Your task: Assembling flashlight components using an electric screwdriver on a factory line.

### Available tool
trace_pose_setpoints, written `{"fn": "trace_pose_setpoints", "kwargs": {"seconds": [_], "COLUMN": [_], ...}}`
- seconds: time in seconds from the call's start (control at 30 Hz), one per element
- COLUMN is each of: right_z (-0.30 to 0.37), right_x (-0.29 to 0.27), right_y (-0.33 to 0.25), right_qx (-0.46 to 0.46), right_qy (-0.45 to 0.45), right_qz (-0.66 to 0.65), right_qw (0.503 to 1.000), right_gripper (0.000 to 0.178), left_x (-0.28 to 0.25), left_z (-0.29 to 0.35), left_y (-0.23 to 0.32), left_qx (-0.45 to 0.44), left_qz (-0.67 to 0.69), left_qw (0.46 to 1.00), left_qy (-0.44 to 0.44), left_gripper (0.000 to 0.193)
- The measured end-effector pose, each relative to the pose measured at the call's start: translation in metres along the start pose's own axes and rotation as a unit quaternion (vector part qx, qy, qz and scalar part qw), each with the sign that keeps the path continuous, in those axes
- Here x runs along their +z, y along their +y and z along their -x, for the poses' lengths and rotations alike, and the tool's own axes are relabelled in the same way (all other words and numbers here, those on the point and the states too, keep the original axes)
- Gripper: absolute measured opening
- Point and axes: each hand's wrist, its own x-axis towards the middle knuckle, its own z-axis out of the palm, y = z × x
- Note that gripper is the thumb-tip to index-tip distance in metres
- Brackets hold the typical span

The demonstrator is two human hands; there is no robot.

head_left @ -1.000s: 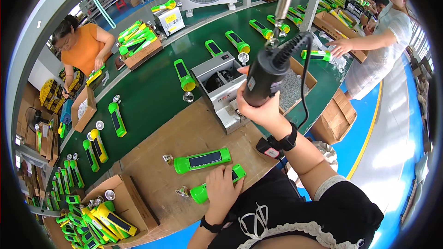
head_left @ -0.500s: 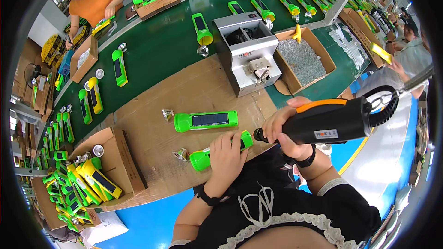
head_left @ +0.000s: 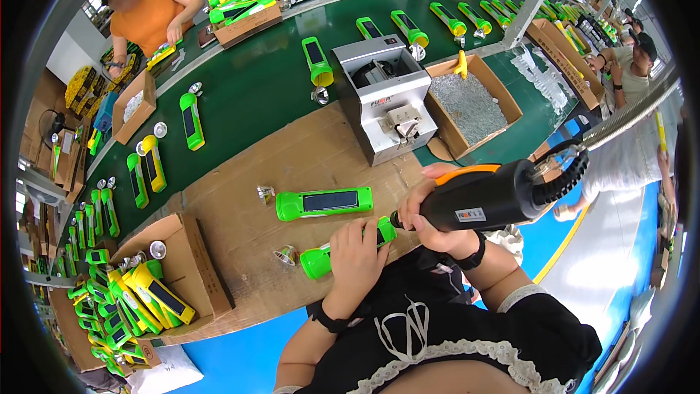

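Note:
My left hand is closed around a green flashlight with a dark solar panel, pressing it onto the cardboard sheet. A black electric screwdriver with an orange lever is gripped in my right hand. It lies almost level, its tip at the flashlight's right end; whether it touches a screw cannot be seen. By the flashlight's left end sits a loose silver reflector. Just beyond lies a second green flashlight, with another reflector beside its head.
Ahead stands a grey metal machine, with a carton of small screws to its right. A carton of flashlights is at left. More flashlights line the green conveyor. A metal hose runs to the screwdriver; a person in orange works across.
The screwdriver and my right hand have shifted left and tilted somewhat, the tip staying at the flashlight's end. My left hand keeps its hold. At the right, a person's pose has changed.

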Motion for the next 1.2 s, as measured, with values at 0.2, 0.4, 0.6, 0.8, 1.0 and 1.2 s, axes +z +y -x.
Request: {"fn": "trace_pose_setpoints", "kwargs": {"seconds": [0.2,0.4,0.6,0.8,1.0,1.2], "right_z": [0.001,-0.009,-0.012,0.024,-0.006,-0.032], "right_x": [0.001,0.013,0.01,0.004,0.014,-0.025], "right_y": [0.009,0.028,0.023,0.125,0.035,-0.017], "right_qx": [0.025,-0.012,0.059,0.046,-0.009,-0.055], "right_qy": [-0.016,-0.06,-0.064,0.001,-0.006,0.071], "right_qz": [0.025,0.073,0.0,0.096,-0.045,0.093], "right_qw": [0.999,0.995,0.996,0.994,0.999,0.992], "right_gripper": [0.058,0.054,0.031,0.067,0.052,0.069], "left_x": [-0.001,-0.001,0.001,0.008,0.002,-0.005], "left_z": [-0.001,-0.005,-0.012,-0.007,-0.003,-0.012], "left_y": [-0.001,-0.008,-0.005,-0.008,-0.003,0.0], "left_qx": [0.003,-0.002,-0.004,0.033,-0.005,-0.003], "left_qz": [-0.001,0.007,0.022,0.01,-0.029,0.052], "left_qw": [1.0,1.0,1.0,0.999,0.999,0.998], "left_qy": [0.004,0.005,-0.013,-0.019,-0.025,-0.039], "left_gripper": [0.046,0.049,0.047,0.05,0.051,0.05]}}
